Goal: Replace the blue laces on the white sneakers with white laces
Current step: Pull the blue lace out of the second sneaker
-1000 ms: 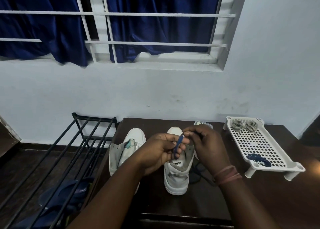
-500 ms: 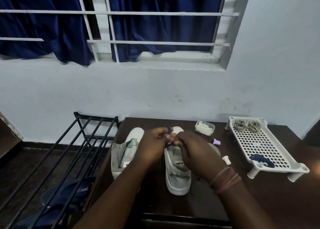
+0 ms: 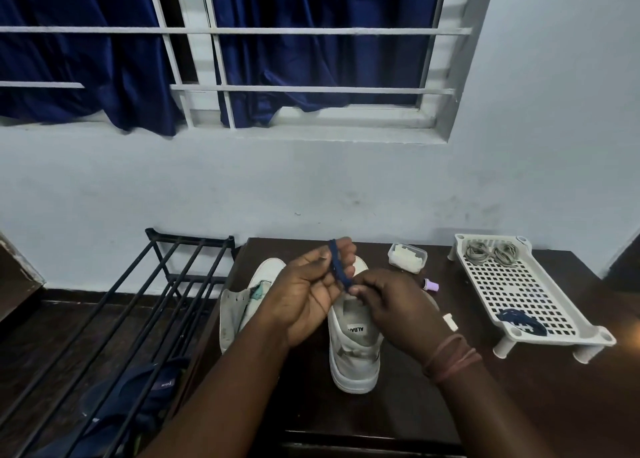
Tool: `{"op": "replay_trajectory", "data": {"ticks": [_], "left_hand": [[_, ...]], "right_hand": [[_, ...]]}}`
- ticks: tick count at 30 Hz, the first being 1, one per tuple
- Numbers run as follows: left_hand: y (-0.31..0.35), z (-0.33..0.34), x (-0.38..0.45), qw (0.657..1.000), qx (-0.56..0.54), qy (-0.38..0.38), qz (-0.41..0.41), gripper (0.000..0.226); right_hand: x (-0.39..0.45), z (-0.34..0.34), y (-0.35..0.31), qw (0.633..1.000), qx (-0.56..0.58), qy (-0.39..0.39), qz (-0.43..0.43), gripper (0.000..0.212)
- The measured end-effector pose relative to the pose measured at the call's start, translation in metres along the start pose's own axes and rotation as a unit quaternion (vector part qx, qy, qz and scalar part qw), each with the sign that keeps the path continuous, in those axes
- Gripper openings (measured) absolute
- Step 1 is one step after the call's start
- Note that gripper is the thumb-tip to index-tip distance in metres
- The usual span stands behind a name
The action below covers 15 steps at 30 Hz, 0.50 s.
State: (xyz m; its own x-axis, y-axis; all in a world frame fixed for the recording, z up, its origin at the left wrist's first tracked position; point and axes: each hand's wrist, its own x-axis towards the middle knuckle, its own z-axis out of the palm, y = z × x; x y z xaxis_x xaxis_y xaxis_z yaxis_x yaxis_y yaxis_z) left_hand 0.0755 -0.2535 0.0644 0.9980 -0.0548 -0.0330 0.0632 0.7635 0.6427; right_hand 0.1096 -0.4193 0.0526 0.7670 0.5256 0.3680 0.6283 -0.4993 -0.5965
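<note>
While the left hand [image 3: 304, 295] curls around the blue lace [image 3: 337, 265], the right hand [image 3: 398, 302] pinches its lower end.

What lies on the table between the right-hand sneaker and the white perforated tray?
Head view: a small white cap and a purple-capped little bottle lie there.
</note>
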Motion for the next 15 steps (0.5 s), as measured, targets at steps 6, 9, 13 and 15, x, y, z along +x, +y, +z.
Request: {"op": "replay_trajectory", "data": {"ticks": [6, 9, 13, 15], "left_hand": [[-0.010, -0.009, 0.005, 0.922, 0.348, 0.120, 0.120, 0.031], [-0.016, -0.007, 0.003, 0.806, 0.573, 0.056, 0.140, 0.028], [-0.018, 0.001, -0.003, 0.854, 0.519, 0.002, 0.043, 0.030], [-0.015, 0.000, -0.004, 0.869, 0.493, -0.023, -0.001, 0.030]], "right_hand": [[0.000, 0.003, -0.014, 0.995, -0.081, -0.034, -0.055, 0.023], [0.006, -0.013, -0.015, 0.989, -0.130, 0.023, -0.071, 0.010], [0.006, -0.025, -0.004, 0.981, -0.170, 0.083, -0.034, 0.006], [0.007, -0.029, 0.002, 0.983, -0.143, 0.112, -0.026, 0.007]]}}
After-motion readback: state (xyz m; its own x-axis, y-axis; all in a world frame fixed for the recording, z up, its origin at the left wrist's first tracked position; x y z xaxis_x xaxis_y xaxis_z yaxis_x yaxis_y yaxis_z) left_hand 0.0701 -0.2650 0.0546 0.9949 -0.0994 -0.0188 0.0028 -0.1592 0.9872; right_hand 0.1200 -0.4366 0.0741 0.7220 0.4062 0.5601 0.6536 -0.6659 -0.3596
